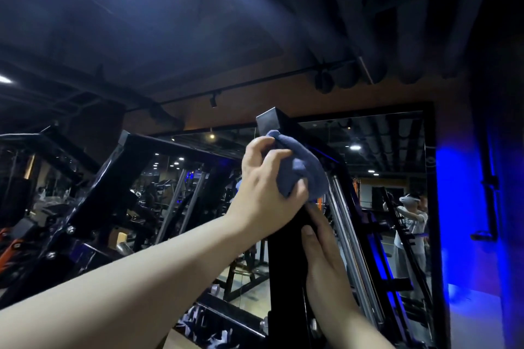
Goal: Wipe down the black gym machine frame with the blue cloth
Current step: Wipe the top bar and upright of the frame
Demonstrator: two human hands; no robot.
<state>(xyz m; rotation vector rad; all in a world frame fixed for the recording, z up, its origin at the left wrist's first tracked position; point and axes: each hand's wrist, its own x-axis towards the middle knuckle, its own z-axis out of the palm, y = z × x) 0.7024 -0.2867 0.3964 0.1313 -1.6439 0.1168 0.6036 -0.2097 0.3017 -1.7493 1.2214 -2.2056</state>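
Your left grip [269, 178] clenches the blue cloth [304, 171] against the black frame [286, 263] near its top; your right grip [323, 258] rests straight-fingered on it, lower down.

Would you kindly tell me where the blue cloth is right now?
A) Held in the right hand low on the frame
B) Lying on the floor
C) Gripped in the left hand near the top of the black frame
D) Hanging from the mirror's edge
C: the left hand grips the blue cloth against the black frame near its top end, while the right hand rests flat on the frame lower down, without any cloth.
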